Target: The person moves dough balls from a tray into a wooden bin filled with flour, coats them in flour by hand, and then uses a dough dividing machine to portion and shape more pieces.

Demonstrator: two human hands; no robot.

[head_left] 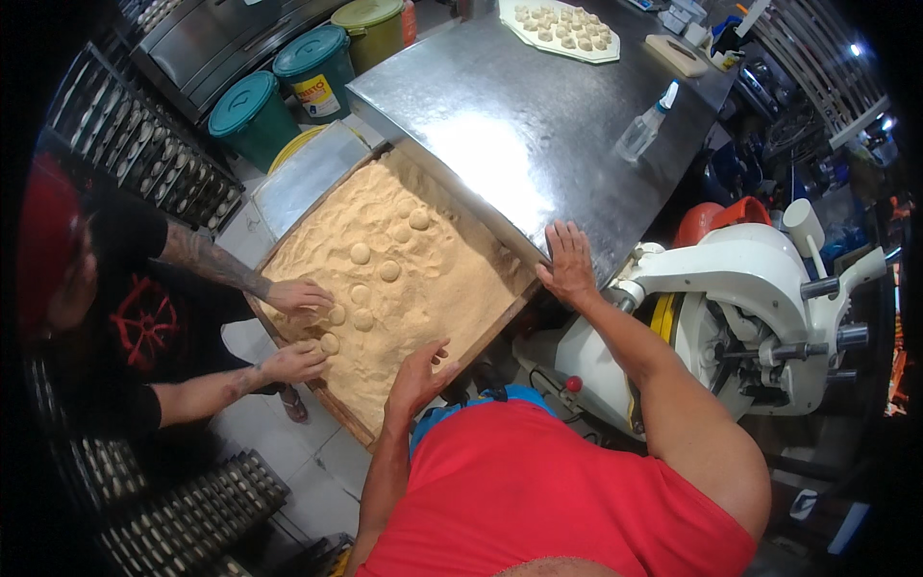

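My right hand [568, 263] rests flat on the corner of the steel table [423, 82], fingers stretched out, holding nothing. Over the near edge of a wooden tray [358, 430] hovers my left hand [417, 381], its fingers loosely bent and apart with nothing in them. Light-brown crumbs [437, 288] fill the tray. Several round dough balls [389, 270] lie on the crumbs, beyond my left hand. At the tray's left side, another person's hands [298, 295] reach in, each at a dough ball near the edge.
A white mixer-like machine [740, 279] stands close on my right. On the steel table are a spray bottle [647, 123], a white platter [604, 56] of small dough pieces and a board [676, 55]. Lidded buckets [313, 67] stand behind; racks of filled trays [144, 144] line the left.
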